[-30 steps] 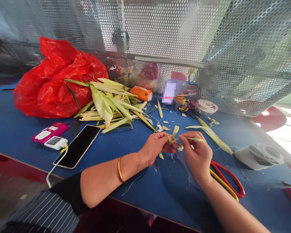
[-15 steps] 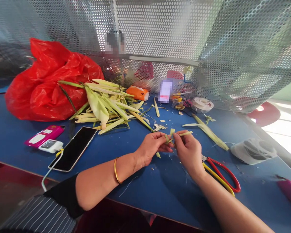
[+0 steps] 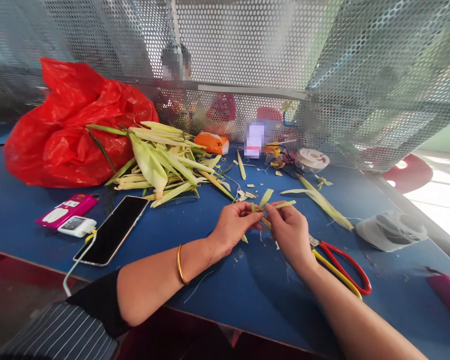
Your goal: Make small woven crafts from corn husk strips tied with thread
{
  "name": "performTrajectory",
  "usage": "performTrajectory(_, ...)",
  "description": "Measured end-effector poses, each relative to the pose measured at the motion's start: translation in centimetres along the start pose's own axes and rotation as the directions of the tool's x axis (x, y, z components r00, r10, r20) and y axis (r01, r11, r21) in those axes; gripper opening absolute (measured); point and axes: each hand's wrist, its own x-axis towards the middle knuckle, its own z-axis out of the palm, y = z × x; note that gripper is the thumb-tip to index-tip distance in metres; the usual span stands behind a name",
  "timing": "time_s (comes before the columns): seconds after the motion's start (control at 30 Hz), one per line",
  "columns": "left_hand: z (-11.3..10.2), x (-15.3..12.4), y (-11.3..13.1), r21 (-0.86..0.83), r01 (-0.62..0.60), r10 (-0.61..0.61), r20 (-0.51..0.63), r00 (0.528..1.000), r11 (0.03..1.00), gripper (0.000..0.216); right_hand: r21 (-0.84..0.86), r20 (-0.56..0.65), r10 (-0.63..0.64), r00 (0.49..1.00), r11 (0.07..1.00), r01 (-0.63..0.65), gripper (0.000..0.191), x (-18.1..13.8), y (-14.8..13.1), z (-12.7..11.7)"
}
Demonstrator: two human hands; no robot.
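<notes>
Between my fingertips are narrow strips of pale green corn husk [image 3: 266, 198], crossing each other just above the blue table [image 3: 217, 305]. My left hand [image 3: 235, 224] pinches them from the left, thumb against fingers. From the right, my right hand [image 3: 290, 232] grips a strip whose end sticks out past its fingers. The exact crossing of the strips is partly covered by my fingers. Scissors [image 3: 341, 267] with one red and one yellow handle lie beside my right wrist, blades partly behind it. Small husk scraps [image 3: 246, 195] are scattered beyond my hands.
A heap of corn husks [image 3: 172, 165] lies against a red plastic bag [image 3: 78, 125] at left. Nearer are a phone [image 3: 114, 230] and a white device [image 3: 77, 226] with a cable. Tape rolls [image 3: 312, 159] and a long husk [image 3: 328, 205] lie right. A perforated metal screen [image 3: 243, 45] stands behind.
One husk strip now stands up taller and leans right between my hands. My fingers have shifted slightly, and my right hand has moved a little left.
</notes>
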Motion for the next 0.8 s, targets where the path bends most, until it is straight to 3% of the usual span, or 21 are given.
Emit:
performTrajectory(0.1,-0.3,0.3,0.3,-0.027,0.006,-0.009,-0.108,0.994,1.000,0.011,0.245,0.076,0.184,0.980,0.949,-0.197,0.039,-0.4,-0.4,0.1)
performTrajectory(0.17,-0.6,0.5,0.5,-0.041,0.007,-0.014,-0.192,0.981,0.999,0.008,0.334,0.144,0.198,0.970,0.912,-0.236,0.035,-0.6,-0.7,0.1)
performTrajectory(0.3,-1.0,0.8,0.6,-0.040,0.015,-0.023,-0.192,0.981,0.999,0.009,0.260,0.244,-0.062,0.968,0.966,-0.003,0.022,-0.7,-1.1,-0.3)
performTrajectory(0.37,-1.1,0.9,0.5,-0.021,0.019,-0.022,-0.147,0.989,1.000,0.010,0.189,0.339,-0.165,0.926,0.976,0.105,0.021,-0.6,-1.4,-0.7)
performTrajectory(0.47,-1.1,0.9,0.6,0.019,0.032,-0.030,-0.080,0.996,0.999,0.013,0.136,0.474,-0.195,0.859,0.980,0.147,0.024,-0.3,-1.6,-1.5)
performTrajectory(0.57,-1.0,0.6,0.9,0.049,0.058,-0.057,-0.018,0.998,0.997,0.017,-0.005,0.422,-0.290,0.859,0.947,0.322,0.021,0.0,-1.5,-2.2)
performTrajectory(0.6,-1.0,0.5,1.0,0.061,0.058,-0.059,0.003,0.998,0.996,0.017,-0.090,0.370,-0.373,0.851,0.897,0.432,0.019,0.1,-1.5,-2.4)
performTrajectory(0.67,-0.8,0.2,1.1,0.087,0.052,-0.058,0.059,0.997,0.995,0.013,-0.293,0.286,-0.562,0.776,0.720,0.629,0.018,0.3,-1.4,-2.7)
performTrajectory(0.73,-0.7,-0.1,1.3,0.113,0.051,-0.065,0.122,0.990,0.992,0.006,-0.438,0.298,-0.680,0.670,0.526,0.729,0.018,0.6,-1.2,-2.8)
performTrajectory(0.8,-0.6,-0.3,1.4,0.135,0.074,-0.096,0.162,0.982,0.988,0.002,-0.485,0.357,-0.701,0.618,0.426,0.764,0.018,0.8,-1.0,-2.8)
